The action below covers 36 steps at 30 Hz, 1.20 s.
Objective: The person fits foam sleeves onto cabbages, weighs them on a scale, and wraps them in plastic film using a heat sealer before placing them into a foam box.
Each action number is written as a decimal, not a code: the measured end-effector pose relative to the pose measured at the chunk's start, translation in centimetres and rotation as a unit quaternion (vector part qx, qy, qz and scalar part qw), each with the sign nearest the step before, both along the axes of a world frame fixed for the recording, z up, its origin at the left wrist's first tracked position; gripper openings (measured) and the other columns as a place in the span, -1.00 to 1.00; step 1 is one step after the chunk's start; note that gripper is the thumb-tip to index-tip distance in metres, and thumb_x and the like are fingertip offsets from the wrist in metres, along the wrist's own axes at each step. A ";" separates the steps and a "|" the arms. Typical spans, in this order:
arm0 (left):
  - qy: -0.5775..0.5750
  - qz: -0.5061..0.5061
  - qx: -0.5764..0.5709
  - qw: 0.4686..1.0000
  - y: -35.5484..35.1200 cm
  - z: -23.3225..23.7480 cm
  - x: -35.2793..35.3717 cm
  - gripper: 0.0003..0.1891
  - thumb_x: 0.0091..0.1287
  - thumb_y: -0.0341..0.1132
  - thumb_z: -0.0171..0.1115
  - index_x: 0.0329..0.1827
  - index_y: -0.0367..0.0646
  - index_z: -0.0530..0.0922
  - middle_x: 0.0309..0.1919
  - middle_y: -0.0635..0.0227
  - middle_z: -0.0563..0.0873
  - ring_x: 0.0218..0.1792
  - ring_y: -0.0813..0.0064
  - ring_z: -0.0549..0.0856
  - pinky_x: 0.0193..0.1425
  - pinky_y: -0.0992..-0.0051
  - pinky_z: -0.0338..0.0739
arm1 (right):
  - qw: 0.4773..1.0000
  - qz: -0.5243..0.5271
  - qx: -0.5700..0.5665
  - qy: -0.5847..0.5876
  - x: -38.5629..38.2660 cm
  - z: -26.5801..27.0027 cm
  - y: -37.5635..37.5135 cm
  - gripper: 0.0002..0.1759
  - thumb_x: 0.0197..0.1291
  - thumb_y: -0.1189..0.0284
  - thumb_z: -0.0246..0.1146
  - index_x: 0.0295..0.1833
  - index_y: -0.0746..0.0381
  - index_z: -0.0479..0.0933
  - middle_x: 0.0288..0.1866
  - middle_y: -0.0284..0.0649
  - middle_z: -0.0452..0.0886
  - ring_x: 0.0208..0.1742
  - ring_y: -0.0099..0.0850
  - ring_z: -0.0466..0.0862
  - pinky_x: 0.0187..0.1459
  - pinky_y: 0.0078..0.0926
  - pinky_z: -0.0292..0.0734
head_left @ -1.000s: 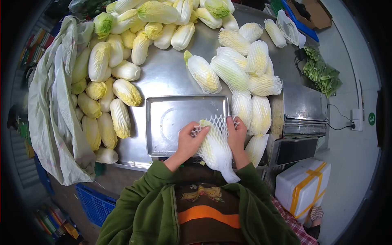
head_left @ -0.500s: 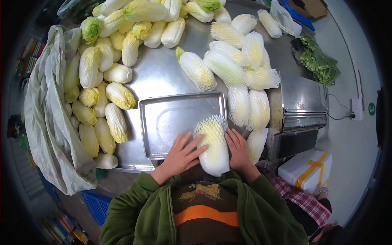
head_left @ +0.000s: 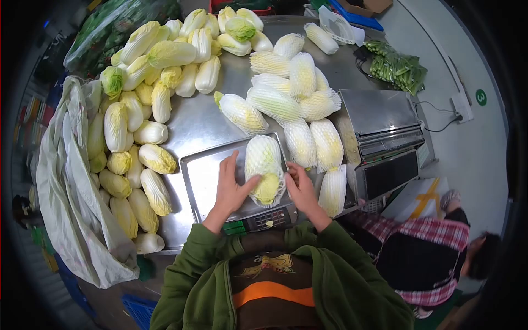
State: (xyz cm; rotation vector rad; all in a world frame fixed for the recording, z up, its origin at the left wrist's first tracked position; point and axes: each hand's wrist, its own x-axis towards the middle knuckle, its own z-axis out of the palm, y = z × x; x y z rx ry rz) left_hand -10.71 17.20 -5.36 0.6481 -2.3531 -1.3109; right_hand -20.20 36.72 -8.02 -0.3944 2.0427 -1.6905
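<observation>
A cabbage in a white foam net (head_left: 265, 165) lies over the metal tray (head_left: 190, 181), its yellow-green end toward me. At its left side is my left hand (head_left: 231, 184), fingers spread, the thumb touching the net. My right hand (head_left: 301, 190) has its fingers bent and pinched at the right edge of the net. Several netted cabbages (head_left: 278, 103) lie beyond and right of the tray. Bare cabbages (head_left: 115, 127) are heaped along the left and far left of the metal table (head_left: 190, 118).
A scale keypad (head_left: 272, 220) shows at the tray's near edge. Right of the table stands a metal machine (head_left: 379, 115); bagged green vegetables (head_left: 399, 69) lie behind it. A grey plastic sheet (head_left: 71, 187) hangs at left. Another person (head_left: 421, 261) in a plaid garment is at lower right.
The netted cabbage has turned so its yellow-green end points toward me, and it has moved farther over the tray. Both hands moved with it. More of the other person is in view.
</observation>
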 end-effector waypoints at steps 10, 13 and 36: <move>0.048 -0.089 0.191 0.976 -1.7 0.4 -1.5 -0.82 0.37 -0.32 0.25 -0.09 -0.24 0.62 -0.27 0.37 0.60 -0.24 0.56 0.56 -0.10 0.57 0.45 | 0.997 0.054 -0.042 -0.036 -2.1 1.5 -1.7 -0.71 0.30 0.35 0.30 -0.03 0.35 0.56 -0.16 -0.29 0.56 -0.06 -0.55 0.53 -0.09 -0.51 0.46; -0.007 -0.102 0.352 0.930 -2.4 1.0 -3.6 -0.74 0.46 -0.19 0.18 -0.13 -0.26 0.56 -0.35 0.54 0.58 -0.26 0.72 0.48 -0.21 0.65 0.37 | 0.983 -0.001 -0.121 -0.140 -3.5 0.9 -4.0 -0.66 0.34 0.27 0.26 0.02 0.33 0.50 -0.14 -0.27 0.57 -0.13 -0.55 0.53 -0.11 -0.50 0.46; -0.076 -0.124 0.063 0.987 5.6 -2.3 -0.8 -0.28 0.41 -0.12 0.18 0.46 -0.44 0.14 0.28 -0.11 0.32 0.22 0.10 0.45 0.26 0.24 0.43 | 0.988 -0.092 -0.077 -0.097 -0.2 0.4 -1.7 0.00 -0.07 0.25 0.57 0.40 0.44 0.21 0.24 0.01 0.49 0.22 -0.25 0.54 0.22 -0.37 0.45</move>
